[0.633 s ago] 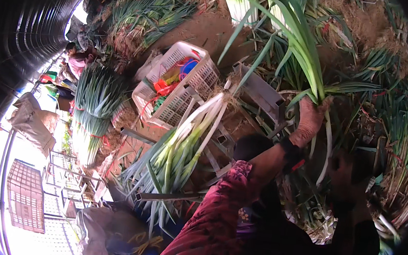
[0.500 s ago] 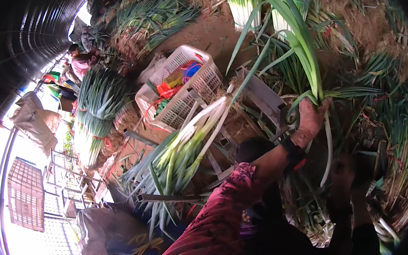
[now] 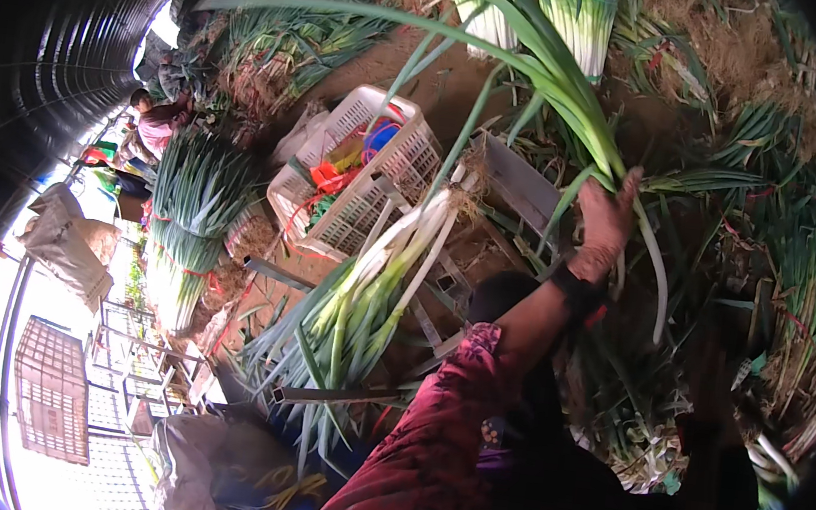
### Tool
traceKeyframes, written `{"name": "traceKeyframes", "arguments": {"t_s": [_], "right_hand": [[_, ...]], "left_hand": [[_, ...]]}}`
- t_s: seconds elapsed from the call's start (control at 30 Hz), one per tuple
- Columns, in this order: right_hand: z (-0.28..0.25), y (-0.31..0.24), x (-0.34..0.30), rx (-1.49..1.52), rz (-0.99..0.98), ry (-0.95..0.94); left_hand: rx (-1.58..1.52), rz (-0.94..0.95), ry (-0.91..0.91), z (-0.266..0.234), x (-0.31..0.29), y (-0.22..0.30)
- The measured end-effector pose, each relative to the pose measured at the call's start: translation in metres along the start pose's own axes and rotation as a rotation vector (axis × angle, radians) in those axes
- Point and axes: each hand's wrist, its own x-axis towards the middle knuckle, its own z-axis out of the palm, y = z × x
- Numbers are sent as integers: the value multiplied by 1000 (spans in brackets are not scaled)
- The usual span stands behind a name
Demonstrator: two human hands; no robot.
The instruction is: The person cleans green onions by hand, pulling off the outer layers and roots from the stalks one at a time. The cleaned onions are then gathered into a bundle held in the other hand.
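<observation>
– What does my left hand have?
– Your left hand [image 3: 605, 217], bare above a black wristband, is closed around long green onion stalks with pale lower ends [image 3: 592, 125]. They are to the right of the white slatted plastic crate [image 3: 414, 158], and one thin leaf stretches over past the crate's far side.
– And my right hand?
– Deep shadow, right of and below the crate, hides it; I can't tell whether it grips anything.
– What lies about the crate?
– Just below and right of it, a loose heap of white-and-green onion stalks [image 3: 375, 281] lies across a grey metal frame [image 3: 521, 189]. Left of the crate you have a thick, tied bundle of dark green onions [image 3: 188, 225]; above and right, two banded bundles with bright white bases [image 3: 580, 28].
</observation>
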Motion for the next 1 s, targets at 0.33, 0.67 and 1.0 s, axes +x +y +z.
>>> {"name": "traceKeyframes", "arguments": {"t_s": [0.33,0.67,1.0], "right_hand": [[49,-83,-5,153,-328,444],[-3,-108,-11,-262,-617,257],[12,-37,-4,-615,-281,259]], "left_hand": [[-57,3,-65,-6,-8,13],[-724,-548,-212,-36,14,19],[-666,-452,-414,-17,-15,33]]}}
